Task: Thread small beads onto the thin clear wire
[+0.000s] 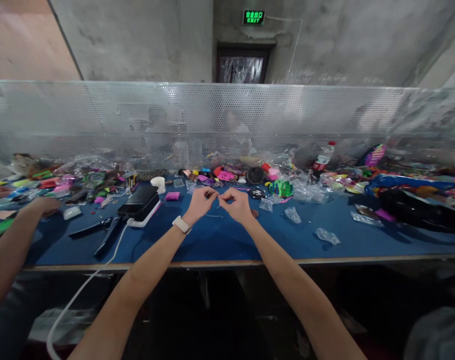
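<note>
Both hands meet over the middle of the blue worktop (219,247), their fingertips almost touching. The left hand (201,204) has its thumb and fingers drawn together at the tips, and the right hand (235,204) does the same just beside it; what they pinch is too small to make out. A thin pale thread (214,216) shows just below the two hands, near the worktop, but I cannot tell whether either hand grips it. A light wristband (181,225) sits on the left wrist.

To the left of the hands are a pink packet (172,196), a white ring-shaped thing (158,184) and a black box (141,200) on a white base, from which a white cable (116,247) runs over the front edge. A black tool (109,237) lies beside the box. Farther left, another person's hand (43,206) is among small colourful pieces.

To the right lie crumpled bits of clear plastic (293,215) and, well apart, a black bag (418,210). Along the back, a colourful heap (225,175) and a red-capped bottle (324,159) stand before a perforated screen (197,110)
</note>
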`<action>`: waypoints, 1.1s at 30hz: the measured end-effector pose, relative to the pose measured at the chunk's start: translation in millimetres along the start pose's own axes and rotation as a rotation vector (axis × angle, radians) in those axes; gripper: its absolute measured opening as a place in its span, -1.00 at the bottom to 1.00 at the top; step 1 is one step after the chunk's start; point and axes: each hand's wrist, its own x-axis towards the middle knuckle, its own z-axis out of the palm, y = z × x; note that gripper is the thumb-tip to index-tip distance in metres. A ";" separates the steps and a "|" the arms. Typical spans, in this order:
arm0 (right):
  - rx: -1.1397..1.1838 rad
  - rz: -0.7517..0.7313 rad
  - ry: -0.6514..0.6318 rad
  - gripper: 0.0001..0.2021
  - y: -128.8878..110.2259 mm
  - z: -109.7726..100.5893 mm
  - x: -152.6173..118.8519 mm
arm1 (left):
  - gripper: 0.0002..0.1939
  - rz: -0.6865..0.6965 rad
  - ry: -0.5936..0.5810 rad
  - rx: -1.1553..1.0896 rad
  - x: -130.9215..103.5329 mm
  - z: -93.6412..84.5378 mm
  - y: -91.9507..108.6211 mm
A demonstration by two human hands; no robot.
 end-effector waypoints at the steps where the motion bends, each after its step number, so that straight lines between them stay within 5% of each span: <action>1: 0.050 0.055 0.008 -0.83 -0.2 0.4 0.6 | -0.76 0.010 0.005 0.007 0.2 0.4 0.6; 6: 0.266 0.253 0.031 -0.75 -4.3 -3.2 8.7 | -0.72 0.022 -0.002 -0.030 1.4 1.2 3.4; 13: 0.242 0.350 0.137 -0.75 0.4 -12.6 24.4 | -0.70 0.092 -0.095 -0.042 -1.2 6.3 4.7; 19: 0.488 0.648 0.095 -0.70 1.5 -10.8 25.9 | -0.71 0.121 -0.077 -0.067 -6.3 8.9 6.2; 23: 0.563 0.710 0.077 -0.72 1.1 -7.1 23.7 | -0.74 0.135 -0.012 -0.047 -6.5 9.2 4.8; 28: 0.422 0.616 0.171 -0.71 -1.1 0.0 16.4 | -0.73 0.064 0.030 -0.049 -2.8 11.0 -1.1; 33: -0.030 0.167 0.094 -0.81 -9.8 5.5 5.9 | -0.68 -0.041 0.110 -0.101 -1.3 8.9 -4.3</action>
